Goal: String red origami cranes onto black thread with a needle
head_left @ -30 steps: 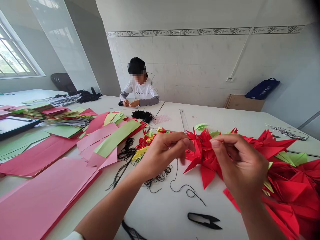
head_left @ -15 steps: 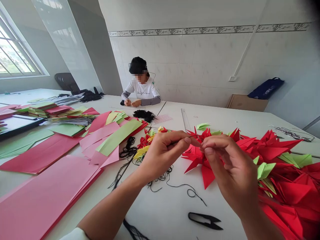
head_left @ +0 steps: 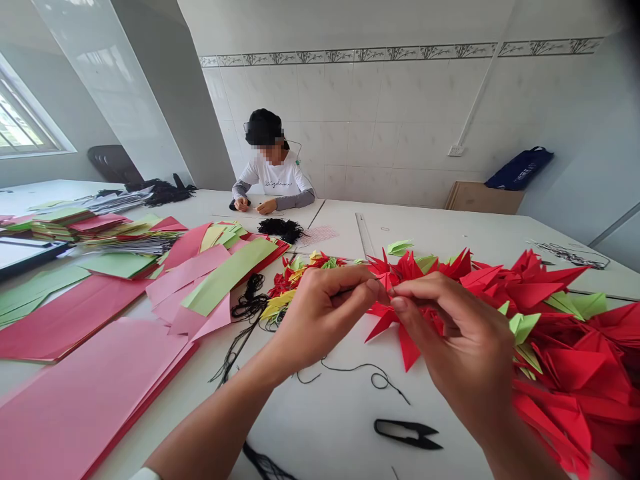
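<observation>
My left hand is closed in a pinch just above the table, thumb against forefinger. Tip to tip with it, my right hand pinches too. A thin dark thread is between the fingertips, mostly hidden by them. Behind and right of my hands lie red folded-paper flowers with light green paper leaves. Below my hands, black thread snips lie on the table, with a loose curled black thread above them. Small yellow and red paper pieces sit behind my left wrist.
Pink paper sheets, a green strip and stacked coloured paper cover the left side. Black thread bundles lie beside them. A person sits across the table near a black heap. A clear ruler lies further back.
My hands have drawn closer together, fingertips now meeting. The dark thread, visible along my left fingers before, is mostly hidden. The view has shifted slightly right.
</observation>
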The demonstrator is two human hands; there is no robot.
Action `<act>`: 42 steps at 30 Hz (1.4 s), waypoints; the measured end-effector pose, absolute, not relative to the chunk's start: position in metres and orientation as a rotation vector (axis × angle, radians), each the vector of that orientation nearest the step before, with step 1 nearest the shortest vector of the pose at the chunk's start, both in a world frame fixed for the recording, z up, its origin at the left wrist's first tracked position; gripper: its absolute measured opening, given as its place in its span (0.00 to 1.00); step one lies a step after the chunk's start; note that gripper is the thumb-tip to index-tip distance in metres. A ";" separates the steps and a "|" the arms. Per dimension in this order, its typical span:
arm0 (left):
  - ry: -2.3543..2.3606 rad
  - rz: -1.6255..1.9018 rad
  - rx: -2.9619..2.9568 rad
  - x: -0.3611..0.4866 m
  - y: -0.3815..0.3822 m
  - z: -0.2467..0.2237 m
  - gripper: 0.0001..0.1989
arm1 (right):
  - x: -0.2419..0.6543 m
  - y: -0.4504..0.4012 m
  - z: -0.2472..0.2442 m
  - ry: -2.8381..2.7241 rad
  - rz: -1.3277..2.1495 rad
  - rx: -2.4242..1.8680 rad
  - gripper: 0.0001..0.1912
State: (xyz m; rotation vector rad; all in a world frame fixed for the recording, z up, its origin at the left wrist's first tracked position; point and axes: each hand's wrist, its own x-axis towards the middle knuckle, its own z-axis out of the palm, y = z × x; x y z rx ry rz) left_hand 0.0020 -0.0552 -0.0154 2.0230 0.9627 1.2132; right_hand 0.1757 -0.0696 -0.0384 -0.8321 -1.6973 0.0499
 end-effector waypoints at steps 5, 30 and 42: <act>0.981 1.188 2.050 0.002 -0.057 -0.014 0.15 | 0.174 -0.069 -0.039 -1.703 0.044 -0.854 0.05; 0.904 1.158 2.021 0.001 -0.061 -0.010 0.14 | 0.172 -0.070 -0.035 -1.731 -0.012 -0.791 0.06; 0.911 1.114 2.005 0.000 -0.060 -0.009 0.14 | 0.171 -0.072 -0.033 -1.744 -0.017 -0.759 0.06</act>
